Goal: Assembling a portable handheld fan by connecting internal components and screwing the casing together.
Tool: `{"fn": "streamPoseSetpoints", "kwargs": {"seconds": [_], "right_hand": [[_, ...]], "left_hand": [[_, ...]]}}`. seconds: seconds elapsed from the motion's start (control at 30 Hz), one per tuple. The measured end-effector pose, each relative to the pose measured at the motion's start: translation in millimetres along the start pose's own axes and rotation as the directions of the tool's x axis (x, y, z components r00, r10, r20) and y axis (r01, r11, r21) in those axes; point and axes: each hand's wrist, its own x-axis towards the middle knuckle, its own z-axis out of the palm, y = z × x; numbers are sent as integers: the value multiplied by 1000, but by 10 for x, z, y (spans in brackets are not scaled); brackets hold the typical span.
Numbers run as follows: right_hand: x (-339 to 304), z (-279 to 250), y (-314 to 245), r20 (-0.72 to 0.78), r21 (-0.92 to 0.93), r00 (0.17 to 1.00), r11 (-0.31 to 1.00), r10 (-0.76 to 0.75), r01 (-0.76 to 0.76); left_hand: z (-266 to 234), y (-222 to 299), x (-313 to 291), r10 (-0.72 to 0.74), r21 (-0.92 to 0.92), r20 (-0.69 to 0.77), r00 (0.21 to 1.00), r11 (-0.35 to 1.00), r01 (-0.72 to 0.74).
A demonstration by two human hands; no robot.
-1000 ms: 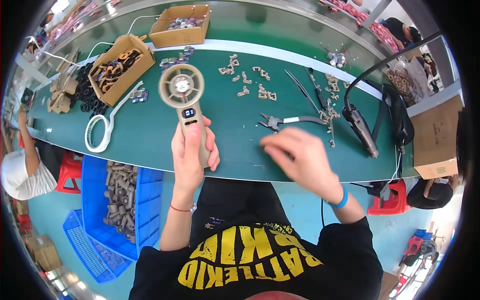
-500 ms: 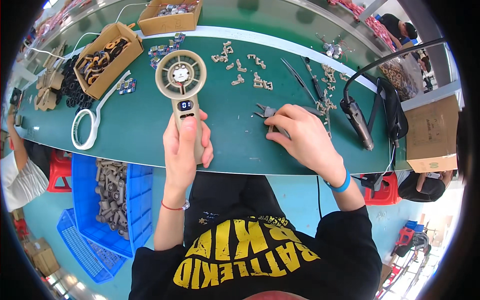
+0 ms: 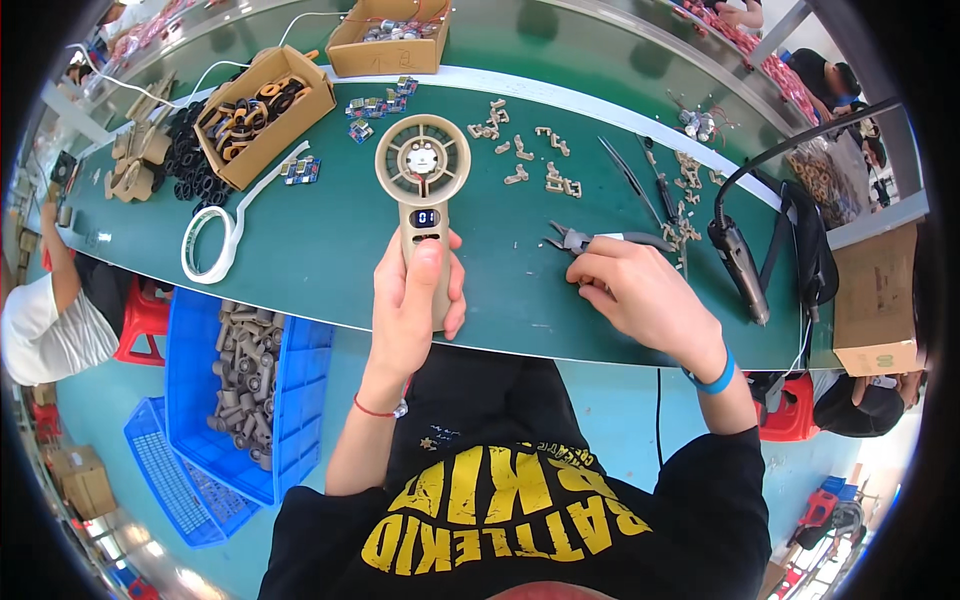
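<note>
Left hand: the left hand (image 3: 410,300) comes up from the lower edge, forearm nearly vertical, and grips the handle of a beige handheld fan with a round open grille and a small lit display (image 3: 423,190); the thumb lies along the handle's front, just under the display.
Fan position: held upright over the green work table (image 3: 330,260), grille end away from the person, near the middle of the view.
Right hand: the right hand (image 3: 645,295) rests on the table's near edge, fingers curled over the handles of grey metal pliers (image 3: 590,240); the pliers' nose points left. Whether the handles are squeezed cannot be told.
Blue plastic crate (image 3: 300,400): on the floor below the table's left part, holding grey cylindrical parts.
Open cardboard box (image 3: 265,115): on the table's left, holding dark and tan ring-shaped parts.
Second cardboard box (image 3: 390,40): at the far edge, contents too small to tell.
White cable loop (image 3: 210,240): flat on the table, left of the fan.
Small beige plastic pieces (image 3: 530,165): scattered beyond the fan and the pliers.
Black power screwdriver (image 3: 740,265): lying right of the right hand, apart from it.
</note>
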Motion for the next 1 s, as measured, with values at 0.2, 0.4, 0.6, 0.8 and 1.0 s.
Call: {"fn": "streamPoseSetpoints", "kwargs": {"seconds": [0.2,0.4,0.6,0.8,1.0], "right_hand": [[11,-49,8,35,-22,995,995,-93,93],[16,-21,41,33,-74,996,993,-87,89],[58,-87,58,-11,32,991,990,-136,136],[164,4,-7,-25,897,999,441,-24,33],[344,134,19,-7,992,996,121,-88,18]], "left_hand": [[20,9,6,-8,5,-4,1000,1000,8],[34,3,10,-14,7,3,1000,1000,14],[46,-1,21,14,37,27,1000,999,-15],[45,2,25,13,60,17,1000,998,-14],[56,-4,10,2,8,58,998,1000,-3]]}}
